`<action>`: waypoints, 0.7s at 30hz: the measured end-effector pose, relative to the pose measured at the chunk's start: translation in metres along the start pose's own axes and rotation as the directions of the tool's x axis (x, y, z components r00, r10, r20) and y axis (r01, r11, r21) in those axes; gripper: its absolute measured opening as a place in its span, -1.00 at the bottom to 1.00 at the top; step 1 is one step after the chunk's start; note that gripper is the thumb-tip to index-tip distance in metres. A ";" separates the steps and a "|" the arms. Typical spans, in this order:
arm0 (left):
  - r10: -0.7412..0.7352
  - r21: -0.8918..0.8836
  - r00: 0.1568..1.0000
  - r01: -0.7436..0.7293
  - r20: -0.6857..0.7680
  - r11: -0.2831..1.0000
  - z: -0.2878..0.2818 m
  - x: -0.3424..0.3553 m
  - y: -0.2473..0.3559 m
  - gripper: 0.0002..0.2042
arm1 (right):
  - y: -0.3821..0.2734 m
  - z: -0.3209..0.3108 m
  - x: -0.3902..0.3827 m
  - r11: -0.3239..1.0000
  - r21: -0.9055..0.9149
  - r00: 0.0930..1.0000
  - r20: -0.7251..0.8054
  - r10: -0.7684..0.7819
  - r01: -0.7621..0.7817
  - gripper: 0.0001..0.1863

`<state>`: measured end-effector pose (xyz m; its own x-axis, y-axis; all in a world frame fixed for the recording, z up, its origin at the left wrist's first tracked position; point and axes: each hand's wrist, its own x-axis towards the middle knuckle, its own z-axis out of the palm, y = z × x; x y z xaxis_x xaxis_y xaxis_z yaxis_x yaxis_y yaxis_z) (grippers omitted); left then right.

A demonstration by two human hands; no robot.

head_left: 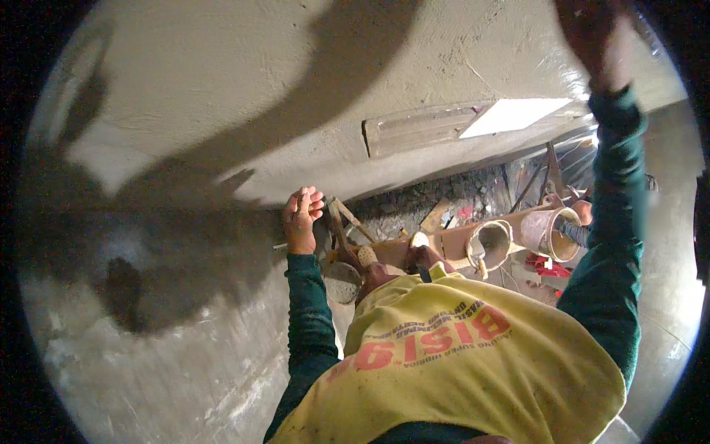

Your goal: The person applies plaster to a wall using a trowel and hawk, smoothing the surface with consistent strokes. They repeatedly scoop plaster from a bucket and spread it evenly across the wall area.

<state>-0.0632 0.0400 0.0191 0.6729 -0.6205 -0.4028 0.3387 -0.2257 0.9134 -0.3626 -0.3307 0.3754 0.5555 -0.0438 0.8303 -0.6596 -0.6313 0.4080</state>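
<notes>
My right hand [599,37] is raised to the far right against a wall of grey, wet-looking plaster [244,66]. It is smeared by motion and cut off by the upper edge, so its fingers and anything in them cannot be made out. My left hand [303,214] hangs in the air at the lower edge of the lit wall. Its fingers are loosely bent and apart, with nothing visible in them. Between the arms, a recessed panel [421,132] in the wall has a bright white patch [514,118] at its right end.
My feet stand on a narrow plank [451,244] above a rubble-strewn floor [399,214]. A pale bucket [489,244] and another bucket [538,229] stand along it to the right. A round container of grey mix [342,283] lies below left. Wooden struts [347,222] rise near my left hand.
</notes>
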 end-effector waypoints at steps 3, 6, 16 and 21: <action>-0.062 0.027 0.998 0.063 -0.027 0.998 0.007 -0.016 -0.007 -0.62 | -0.074 0.031 -0.159 0.927 0.301 0.927 0.360 0.108 -0.225 -0.69; -0.095 0.052 0.995 0.097 -0.042 0.994 0.011 -0.031 -0.009 -0.61 | -0.145 0.076 -0.288 0.861 0.450 0.888 0.460 0.004 -0.237 -0.47; -0.153 0.079 0.963 0.174 -0.224 0.982 0.007 -0.075 -0.016 -0.68 | -0.203 0.114 -0.343 0.840 0.403 0.713 0.700 -0.028 -0.363 -0.79; -0.145 0.087 0.967 0.166 -0.210 0.982 0.003 -0.073 -0.026 -0.66 | -0.194 0.124 -0.322 0.855 0.430 0.794 0.607 -0.036 -0.290 -0.72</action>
<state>-0.1233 0.0888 0.0252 0.7398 -0.4093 -0.5340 0.3875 -0.3896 0.8355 -0.3504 -0.2901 -0.0179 0.7721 -0.4818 0.4145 -0.5070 -0.8602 -0.0553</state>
